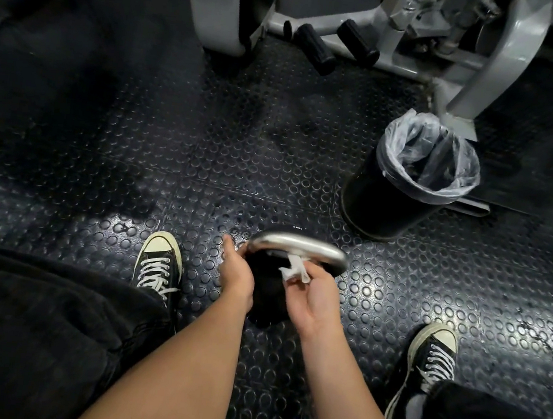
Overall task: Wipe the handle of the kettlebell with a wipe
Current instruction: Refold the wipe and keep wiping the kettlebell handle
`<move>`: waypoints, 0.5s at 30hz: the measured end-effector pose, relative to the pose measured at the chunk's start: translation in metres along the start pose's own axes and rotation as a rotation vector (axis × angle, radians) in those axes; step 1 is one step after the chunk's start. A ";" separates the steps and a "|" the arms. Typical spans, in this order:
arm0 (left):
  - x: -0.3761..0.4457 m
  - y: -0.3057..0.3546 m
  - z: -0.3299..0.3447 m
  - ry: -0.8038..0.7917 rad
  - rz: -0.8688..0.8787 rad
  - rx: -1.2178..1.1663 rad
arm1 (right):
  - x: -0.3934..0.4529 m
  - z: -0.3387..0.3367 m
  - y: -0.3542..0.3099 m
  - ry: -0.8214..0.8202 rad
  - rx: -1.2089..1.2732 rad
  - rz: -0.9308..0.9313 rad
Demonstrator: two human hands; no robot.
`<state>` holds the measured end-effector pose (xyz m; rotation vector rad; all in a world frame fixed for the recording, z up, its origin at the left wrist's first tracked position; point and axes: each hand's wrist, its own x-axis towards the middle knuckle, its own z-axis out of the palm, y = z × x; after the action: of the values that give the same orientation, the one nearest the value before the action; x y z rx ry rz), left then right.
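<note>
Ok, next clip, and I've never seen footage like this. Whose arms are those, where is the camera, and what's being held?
No machine here: one camera worn on a person's head looks down at their own arms. The kettlebell stands on the studded rubber floor between their two sneakers. The left hand holds the left end of its metal handle. The right hand pinches a white wipe against the handle's underside. A lined bin stands beyond, to the right.

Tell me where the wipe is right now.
In the head view, the wipe is low at centre, pinched in the right hand just under the kettlebell handle, between the two sneakers.
</note>
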<state>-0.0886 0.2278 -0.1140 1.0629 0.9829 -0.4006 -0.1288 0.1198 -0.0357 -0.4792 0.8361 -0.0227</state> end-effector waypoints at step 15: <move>0.004 -0.002 -0.001 0.021 0.019 0.005 | -0.001 0.007 -0.002 -0.029 0.074 0.010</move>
<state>-0.0884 0.2286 -0.1188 1.0818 0.9897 -0.3769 -0.1243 0.1207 -0.0305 -0.4049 0.8067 -0.0377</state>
